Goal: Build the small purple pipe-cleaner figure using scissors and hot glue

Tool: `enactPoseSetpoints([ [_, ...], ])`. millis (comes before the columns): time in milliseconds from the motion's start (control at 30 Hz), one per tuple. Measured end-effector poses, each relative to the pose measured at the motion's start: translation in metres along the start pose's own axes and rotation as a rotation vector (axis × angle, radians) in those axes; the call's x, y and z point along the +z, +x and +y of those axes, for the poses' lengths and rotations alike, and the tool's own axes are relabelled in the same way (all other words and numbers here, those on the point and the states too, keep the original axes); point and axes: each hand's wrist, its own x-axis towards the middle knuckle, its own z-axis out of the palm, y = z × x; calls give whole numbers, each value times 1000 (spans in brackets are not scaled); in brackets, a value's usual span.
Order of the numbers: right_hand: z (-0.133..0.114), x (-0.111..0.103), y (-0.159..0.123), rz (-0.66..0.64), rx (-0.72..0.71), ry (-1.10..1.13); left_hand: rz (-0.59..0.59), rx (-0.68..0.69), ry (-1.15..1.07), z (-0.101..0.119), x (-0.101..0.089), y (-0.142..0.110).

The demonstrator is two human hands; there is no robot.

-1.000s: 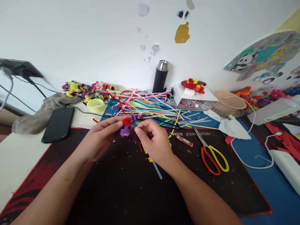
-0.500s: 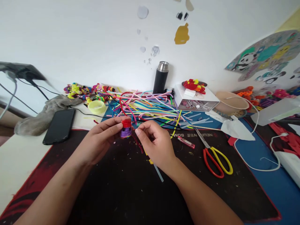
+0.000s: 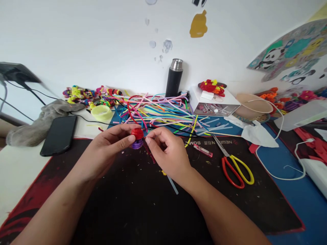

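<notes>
Between the thumb and fingers of my left hand is a small rolled pipe-cleaner piece, fuzzy red at the top and purple below. My right hand is close by on the right, with thumb and forefinger pinched together. A thin dark bit shows between that pinch and the coiled piece, too small to make out. Below, a dark red pipe cleaner slants down toward the mat, partly hidden by my right hand.
Many coloured pipe cleaners lie piled behind my hands. Scissors with red and yellow handles rest on the black mat. A phone is at left, a black flask at the wall, and a glue stick below my right hand.
The view has tipped slightly down and shifted. The rolled piece has turned a little in my left hand, its red top now tilted toward me. My right hand stays pinched beside it.
</notes>
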Motion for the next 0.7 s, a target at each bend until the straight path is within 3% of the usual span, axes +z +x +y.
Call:
enactPoseSetpoints([
  [333,-2,0,-1,-10,-4,-12,-8,0,34,3,2,-2],
  [700,-10,-1,-1,9,-25,35,-1,-75,-207,0,-6,6],
])
